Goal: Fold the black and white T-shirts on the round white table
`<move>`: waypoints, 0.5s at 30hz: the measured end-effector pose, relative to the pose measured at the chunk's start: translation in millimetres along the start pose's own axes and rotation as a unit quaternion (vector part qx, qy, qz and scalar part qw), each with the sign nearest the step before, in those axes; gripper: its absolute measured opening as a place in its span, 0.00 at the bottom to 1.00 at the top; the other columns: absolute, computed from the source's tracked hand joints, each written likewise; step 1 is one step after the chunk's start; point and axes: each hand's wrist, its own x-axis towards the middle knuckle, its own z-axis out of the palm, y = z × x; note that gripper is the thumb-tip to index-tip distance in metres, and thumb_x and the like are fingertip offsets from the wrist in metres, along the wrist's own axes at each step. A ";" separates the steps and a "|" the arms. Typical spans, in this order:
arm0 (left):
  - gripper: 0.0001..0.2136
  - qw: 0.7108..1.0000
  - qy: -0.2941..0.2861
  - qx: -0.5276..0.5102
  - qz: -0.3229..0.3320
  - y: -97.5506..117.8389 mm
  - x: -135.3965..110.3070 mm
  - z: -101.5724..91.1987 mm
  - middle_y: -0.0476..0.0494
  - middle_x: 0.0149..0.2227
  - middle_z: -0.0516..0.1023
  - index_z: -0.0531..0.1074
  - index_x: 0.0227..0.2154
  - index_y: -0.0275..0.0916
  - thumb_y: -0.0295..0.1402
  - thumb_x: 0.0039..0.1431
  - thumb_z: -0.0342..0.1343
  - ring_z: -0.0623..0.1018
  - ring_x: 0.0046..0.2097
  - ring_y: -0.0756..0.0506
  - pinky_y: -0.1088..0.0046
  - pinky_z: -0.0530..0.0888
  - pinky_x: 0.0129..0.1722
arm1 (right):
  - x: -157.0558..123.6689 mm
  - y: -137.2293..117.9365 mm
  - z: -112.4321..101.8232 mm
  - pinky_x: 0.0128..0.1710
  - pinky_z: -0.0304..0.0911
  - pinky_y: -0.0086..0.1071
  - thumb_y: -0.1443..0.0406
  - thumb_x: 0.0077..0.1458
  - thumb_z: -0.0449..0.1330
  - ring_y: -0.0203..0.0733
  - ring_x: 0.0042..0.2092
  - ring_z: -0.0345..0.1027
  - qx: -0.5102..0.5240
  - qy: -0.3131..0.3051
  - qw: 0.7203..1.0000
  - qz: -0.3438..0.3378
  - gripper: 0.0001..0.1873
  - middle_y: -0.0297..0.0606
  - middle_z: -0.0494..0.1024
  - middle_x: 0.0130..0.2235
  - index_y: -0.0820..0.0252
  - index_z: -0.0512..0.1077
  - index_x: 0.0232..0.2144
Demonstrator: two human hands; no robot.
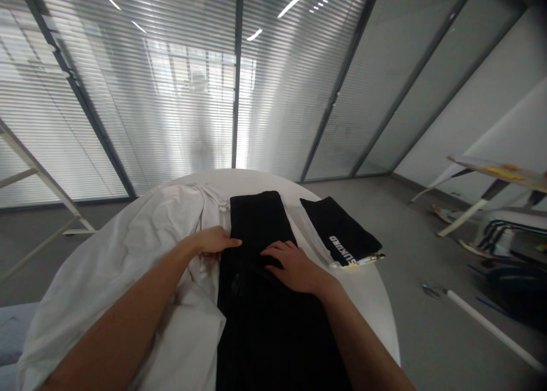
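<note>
A long piece of black cloth (273, 334), perhaps a garment, runs from the near edge up the middle of the round white table, its far part lying as a flat panel. My left hand (215, 240) grips its left edge, thumb on top and the other fingers underneath. On the right side of the cloth, my right hand (294, 265) lies palm down with fingers spread, touching the surface. White crumpled fabric (171, 220) covers the table left of the black cloth and passes under my left arm.
A folded black cloth with white lettering (339, 228) lies at the table's right side. The white tabletop (380, 300) curves behind it. Scissors (431, 291) and a white tube (491, 325) are on the floor. A white metal frame (47, 180) stands left; another table (508, 174) stands right.
</note>
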 end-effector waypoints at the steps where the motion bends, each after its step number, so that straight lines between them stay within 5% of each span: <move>1: 0.28 1.000 0.026 -0.011 -0.009 -0.8 3.3 1.0 0.43 0.18 0.73 0.68 0.19 0.38 0.61 0.53 0.48 0.72 0.17 0.46 0.73 0.63 0.17 | 0.5 1.0 -0.2 0.55 0.56 0.42 0.59 0.61 0.55 0.48 0.55 0.63 0.004 0.002 1.000 -0.004 0.19 0.37 0.72 0.55 0.48 0.71 0.53; 5: 0.28 0.989 0.146 -0.001 -0.029 -1.5 21.9 2.8 0.41 0.20 0.76 0.71 0.22 0.37 0.57 0.59 0.42 0.76 0.21 0.45 0.72 0.69 0.23 | 11.1 10.0 -1.5 0.56 0.56 0.39 0.59 0.62 0.53 0.46 0.53 0.66 0.038 0.023 0.999 -0.011 0.18 0.39 0.75 0.51 0.55 0.73 0.52; 8: 0.25 0.979 0.185 0.080 -0.037 1.6 36.0 -0.8 0.37 0.22 0.78 0.74 0.24 0.36 0.51 0.61 0.42 0.80 0.28 0.42 0.70 0.72 0.30 | 25.6 17.4 -8.1 0.52 0.61 0.36 0.59 0.63 0.52 0.45 0.49 0.70 0.074 0.021 0.997 0.006 0.19 0.42 0.77 0.49 0.60 0.73 0.51; 15: 0.16 0.953 0.276 0.119 -0.027 8.2 67.9 -15.0 0.29 0.44 0.80 0.78 0.36 0.35 0.42 0.53 0.55 0.78 0.48 0.34 0.65 0.72 0.42 | 70.0 36.1 -32.7 0.49 0.63 0.34 0.58 0.61 0.53 0.46 0.48 0.73 0.076 0.021 0.994 0.077 0.19 0.42 0.79 0.48 0.60 0.74 0.49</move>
